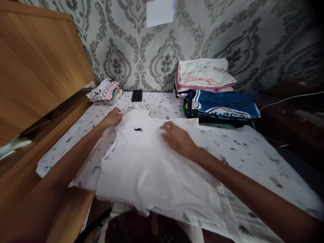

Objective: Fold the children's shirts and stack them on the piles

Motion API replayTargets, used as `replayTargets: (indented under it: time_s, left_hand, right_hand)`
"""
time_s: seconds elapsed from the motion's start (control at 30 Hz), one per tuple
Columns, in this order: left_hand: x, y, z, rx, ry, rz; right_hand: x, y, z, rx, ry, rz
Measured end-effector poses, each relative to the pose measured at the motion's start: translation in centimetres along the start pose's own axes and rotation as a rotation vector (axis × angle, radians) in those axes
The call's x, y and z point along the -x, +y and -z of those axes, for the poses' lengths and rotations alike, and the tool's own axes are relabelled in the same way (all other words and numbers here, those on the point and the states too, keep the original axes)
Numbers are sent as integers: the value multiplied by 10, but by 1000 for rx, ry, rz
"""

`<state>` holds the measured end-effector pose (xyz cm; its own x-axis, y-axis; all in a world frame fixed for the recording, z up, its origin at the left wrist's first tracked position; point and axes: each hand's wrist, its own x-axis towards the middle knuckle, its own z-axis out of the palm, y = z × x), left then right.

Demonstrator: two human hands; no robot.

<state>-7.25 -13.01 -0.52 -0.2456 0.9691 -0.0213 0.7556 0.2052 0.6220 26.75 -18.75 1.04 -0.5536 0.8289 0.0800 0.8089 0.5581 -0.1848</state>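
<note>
Across patterned sheeting (243, 148), right hand (177, 136) curls loosely over white shirt (144, 158), left hand (113, 116) outstretched, grip unclear.

Bears a small dark horse-and-rider emblem (138, 129) on the chest of the white shirt (149, 162), with dark marks (111, 152) along one edge, too small to read. Seems to read "PUP" in grey capitals (219, 69) on the top cloth (202, 65) of the back-right stack (177, 82), beside illegible script (194, 73).
</note>
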Motion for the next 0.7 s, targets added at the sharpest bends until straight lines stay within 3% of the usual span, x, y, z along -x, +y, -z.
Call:
replayTargets:
  time_s: [0.13, 0.27, 0.4, 0.53, 0.7]
  left_hand:
    - [57, -24, 17, -140, -84, 0]
    - [98, -25, 13, -223, -30, -50]
    - [110, -13, 5, -95, -31, -120]
    - [113, -4, 4, 43, -7, -92]
    - [120, -3, 5, -106, -99, -129]
  right_hand:
    - [29, -67, -20, -208, -43, 430]
    - [45, -111, -34, -185, -107, 531]
    - [50, -118, -42, -145, -72, 548]
    - [51, -116, -45, -146, -58, 555]
    - [49, -116, -46, -171, -107, 547]
